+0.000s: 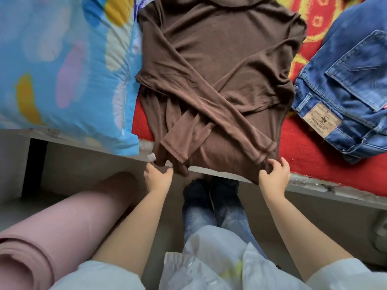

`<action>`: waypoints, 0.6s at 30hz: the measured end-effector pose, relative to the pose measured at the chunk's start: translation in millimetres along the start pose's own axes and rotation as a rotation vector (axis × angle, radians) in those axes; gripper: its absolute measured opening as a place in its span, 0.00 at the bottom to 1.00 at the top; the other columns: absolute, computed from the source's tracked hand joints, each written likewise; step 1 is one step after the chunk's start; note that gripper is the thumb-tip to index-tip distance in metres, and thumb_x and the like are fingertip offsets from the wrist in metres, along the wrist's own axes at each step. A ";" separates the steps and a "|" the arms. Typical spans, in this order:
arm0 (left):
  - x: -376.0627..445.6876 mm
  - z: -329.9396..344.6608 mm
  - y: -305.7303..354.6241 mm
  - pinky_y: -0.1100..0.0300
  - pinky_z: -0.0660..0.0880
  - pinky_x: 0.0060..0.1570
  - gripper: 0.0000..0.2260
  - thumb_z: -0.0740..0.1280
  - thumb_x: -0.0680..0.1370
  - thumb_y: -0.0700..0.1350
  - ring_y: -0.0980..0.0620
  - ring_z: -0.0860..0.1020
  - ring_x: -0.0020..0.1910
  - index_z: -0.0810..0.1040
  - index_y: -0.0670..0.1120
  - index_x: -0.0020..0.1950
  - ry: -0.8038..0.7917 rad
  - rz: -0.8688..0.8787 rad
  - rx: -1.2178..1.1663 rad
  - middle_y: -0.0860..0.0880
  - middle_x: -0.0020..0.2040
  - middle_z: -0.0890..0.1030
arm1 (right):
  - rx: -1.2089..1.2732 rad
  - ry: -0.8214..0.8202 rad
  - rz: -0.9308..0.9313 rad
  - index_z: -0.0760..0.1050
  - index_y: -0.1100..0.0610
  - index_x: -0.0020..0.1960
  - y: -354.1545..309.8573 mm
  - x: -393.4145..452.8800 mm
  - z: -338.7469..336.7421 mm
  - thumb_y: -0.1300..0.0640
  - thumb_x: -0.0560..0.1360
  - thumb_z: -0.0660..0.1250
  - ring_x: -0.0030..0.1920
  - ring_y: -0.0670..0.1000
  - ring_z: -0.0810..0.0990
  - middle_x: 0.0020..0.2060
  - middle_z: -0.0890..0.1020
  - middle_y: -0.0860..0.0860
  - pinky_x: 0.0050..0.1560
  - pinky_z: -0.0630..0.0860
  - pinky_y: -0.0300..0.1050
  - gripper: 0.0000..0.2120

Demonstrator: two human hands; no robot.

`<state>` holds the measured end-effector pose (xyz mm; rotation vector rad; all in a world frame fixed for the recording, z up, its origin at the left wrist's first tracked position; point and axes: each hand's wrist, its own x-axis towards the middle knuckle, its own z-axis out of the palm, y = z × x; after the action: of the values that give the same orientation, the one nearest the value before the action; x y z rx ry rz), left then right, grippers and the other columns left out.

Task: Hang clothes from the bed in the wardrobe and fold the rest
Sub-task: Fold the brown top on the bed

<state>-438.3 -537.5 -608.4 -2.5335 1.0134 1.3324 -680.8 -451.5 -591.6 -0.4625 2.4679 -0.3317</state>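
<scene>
A brown long-sleeved top (219,65) lies flat on the bed, its two sleeves crossed over the front and its hem hanging over the bed's near edge. My left hand (158,177) pinches the hem's left corner. At the right corner my right hand (273,176) grips the hem, fingers curled over the fabric. Blue jeans (347,88) lie folded on the red patterned bed cover (303,155) to the right of the top.
A blue pillow (62,63) with coloured shapes sits left of the top. The bed's pale frame edge (326,189) runs across below the cover. A rolled pink mat (62,222) leans at the lower left. My legs and dark socks (211,193) stand between the arms.
</scene>
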 end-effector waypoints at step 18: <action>18.5 -9.8 -18.1 0.56 0.66 0.53 0.14 0.54 0.82 0.43 0.46 0.71 0.53 0.68 0.36 0.62 0.033 0.100 -0.284 0.39 0.59 0.73 | 0.704 -0.041 0.819 0.70 0.62 0.64 36.6 13.6 28.3 0.66 0.75 0.63 0.55 0.50 0.69 0.65 0.71 0.55 0.55 0.72 0.45 0.18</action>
<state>-413.3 -536.7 -620.2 -2.7470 1.0359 1.5679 -683.2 -427.3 -633.2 0.7934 2.0846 -0.7612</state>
